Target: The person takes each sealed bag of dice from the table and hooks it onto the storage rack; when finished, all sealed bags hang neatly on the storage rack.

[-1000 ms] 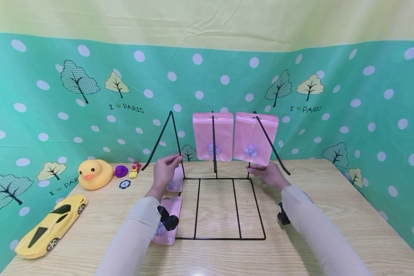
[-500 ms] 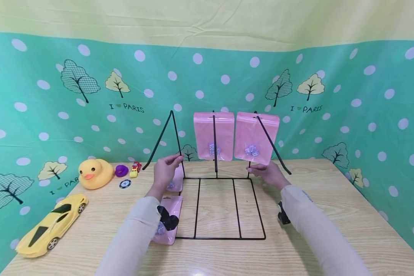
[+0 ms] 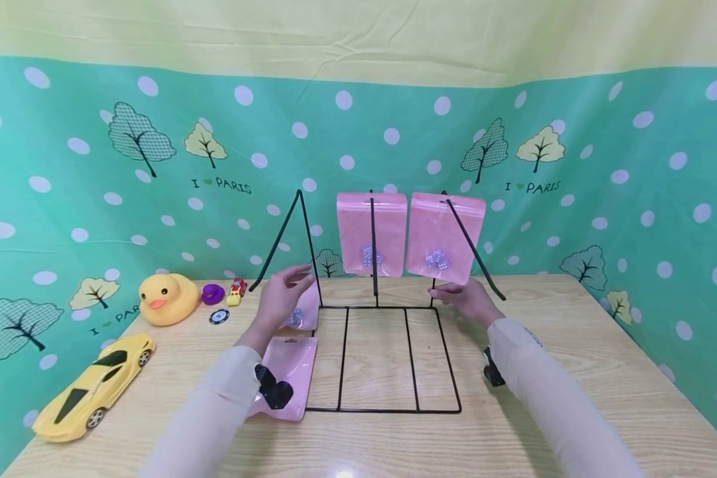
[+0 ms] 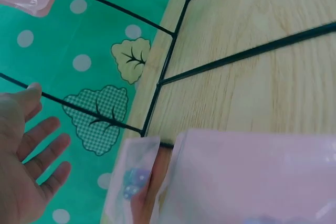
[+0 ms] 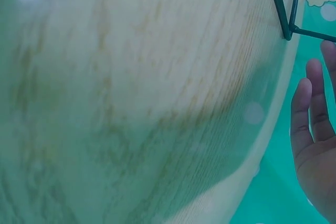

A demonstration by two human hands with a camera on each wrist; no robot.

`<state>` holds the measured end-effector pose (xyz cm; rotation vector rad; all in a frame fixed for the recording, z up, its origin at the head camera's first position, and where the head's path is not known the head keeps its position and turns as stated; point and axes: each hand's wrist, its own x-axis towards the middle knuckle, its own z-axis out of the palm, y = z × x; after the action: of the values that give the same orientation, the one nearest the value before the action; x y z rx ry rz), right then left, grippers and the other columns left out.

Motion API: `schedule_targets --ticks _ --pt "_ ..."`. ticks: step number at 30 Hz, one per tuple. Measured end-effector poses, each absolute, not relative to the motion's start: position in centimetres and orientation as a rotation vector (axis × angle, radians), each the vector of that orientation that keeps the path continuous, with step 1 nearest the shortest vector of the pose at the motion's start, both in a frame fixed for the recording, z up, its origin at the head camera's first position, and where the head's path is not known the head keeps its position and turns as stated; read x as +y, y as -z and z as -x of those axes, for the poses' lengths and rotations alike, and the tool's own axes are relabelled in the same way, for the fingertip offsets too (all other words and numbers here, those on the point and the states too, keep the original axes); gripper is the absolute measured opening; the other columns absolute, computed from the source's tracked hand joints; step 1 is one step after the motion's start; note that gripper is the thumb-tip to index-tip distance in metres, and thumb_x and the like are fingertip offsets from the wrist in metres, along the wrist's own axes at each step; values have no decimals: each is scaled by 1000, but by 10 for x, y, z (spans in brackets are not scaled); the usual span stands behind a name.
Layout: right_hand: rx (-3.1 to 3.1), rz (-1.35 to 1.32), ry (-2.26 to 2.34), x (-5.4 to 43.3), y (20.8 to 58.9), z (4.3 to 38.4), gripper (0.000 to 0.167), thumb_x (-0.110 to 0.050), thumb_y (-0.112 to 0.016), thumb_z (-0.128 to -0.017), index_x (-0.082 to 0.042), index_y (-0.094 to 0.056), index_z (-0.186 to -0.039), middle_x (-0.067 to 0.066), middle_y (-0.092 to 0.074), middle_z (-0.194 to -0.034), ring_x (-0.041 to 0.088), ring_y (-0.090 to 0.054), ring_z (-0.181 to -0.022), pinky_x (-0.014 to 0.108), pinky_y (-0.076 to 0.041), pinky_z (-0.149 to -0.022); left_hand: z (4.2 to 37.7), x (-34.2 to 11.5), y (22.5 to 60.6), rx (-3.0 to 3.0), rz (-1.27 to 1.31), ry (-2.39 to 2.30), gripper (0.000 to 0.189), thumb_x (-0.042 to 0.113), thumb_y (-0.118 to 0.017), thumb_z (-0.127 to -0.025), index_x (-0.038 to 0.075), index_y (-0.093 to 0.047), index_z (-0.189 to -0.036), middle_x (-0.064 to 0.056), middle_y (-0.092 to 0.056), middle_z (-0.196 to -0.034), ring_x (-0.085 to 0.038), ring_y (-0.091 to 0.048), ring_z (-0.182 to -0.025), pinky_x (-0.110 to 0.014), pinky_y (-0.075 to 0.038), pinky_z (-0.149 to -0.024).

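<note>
A black wire rack [image 3: 382, 411] stands on the table, with three sloping prongs at its top. Pink pouches holding small dice hang from two of these, the middle pouch [image 3: 388, 226] and the right pouch [image 3: 427, 232]. Beside the rack's left upright is my left hand [image 3: 277, 299], its fingers loose and spread in the left wrist view. My right hand [image 3: 469, 302] pinches the right upright low down, under the right pouch; its thumb is hidden in the right wrist view. Below my left forearm lies a front pouch [image 3: 301, 365], and another pouch [image 3: 311, 309] is partly behind that hand.
Along the left stand a yellow rubber duck [image 3: 170, 299], a small purple duck [image 3: 212, 294], a little red and yellow toy [image 3: 236, 291], a poker chip [image 3: 219, 317] and a yellow toy car [image 3: 95, 388]. A green dotted cloth [image 3: 358, 146] walls the table in.
My left hand has let go of the left upright and drawn slightly left and back, its fingers loosening. The right hand keeps its place, and the rack and hanging pouches look unmoved.
</note>
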<state>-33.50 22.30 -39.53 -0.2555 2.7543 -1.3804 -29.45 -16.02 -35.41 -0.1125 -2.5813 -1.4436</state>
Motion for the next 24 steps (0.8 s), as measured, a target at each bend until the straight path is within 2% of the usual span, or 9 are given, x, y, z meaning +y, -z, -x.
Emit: schedule_targets --ticks 8,11,15,19,24 --pt "2735 260 1396 224 395 337 32 -31 -69 -99 -9 -73 -123 14 -72 -118 27 -65 -102 41 -55 -85 279 -184 350 -2710 100 1349 45 31 -62 -103 11 -56 -144 -17 -63 -137 -37 -56 -128 -54 -43 -108" --pt "2737 264 1389 225 396 337 33 -31 -69 -99 -9 -72 -123 14 -72 -119 28 -65 -102 42 -55 -86 270 -196 349 -2730 75 1335 46 31 -63 -102 10 -57 -142 -18 -63 -135 -38 -55 -129 -55 -42 -108" --pt "2737 270 1376 227 396 336 35 -34 -69 -99 -10 -72 -124 14 -71 -118 28 -64 -104 44 -54 -89 258 -214 352 -2729 68 1279 44 29 -66 -101 4 -61 -137 -21 -67 -126 -40 -60 -122 -53 -48 -102" --pt "2736 274 1377 227 396 336 36 -35 -69 -99 -9 -71 -124 14 -71 -118 28 -64 -103 43 -54 -88 249 -232 360 -2752 21 1216 43 30 -67 -101 2 -63 -133 -20 -70 -119 -37 -64 -111 -47 -54 -91" --pt "2732 284 1388 226 396 336 34 -33 -69 -99 -8 -72 -123 15 -71 -119 27 -64 -101 41 -56 -84 239 -243 369 -2851 -92 1183 50 36 -66 -100 -1 -61 -133 -23 -67 -117 -38 -62 -109 -49 -52 -90"
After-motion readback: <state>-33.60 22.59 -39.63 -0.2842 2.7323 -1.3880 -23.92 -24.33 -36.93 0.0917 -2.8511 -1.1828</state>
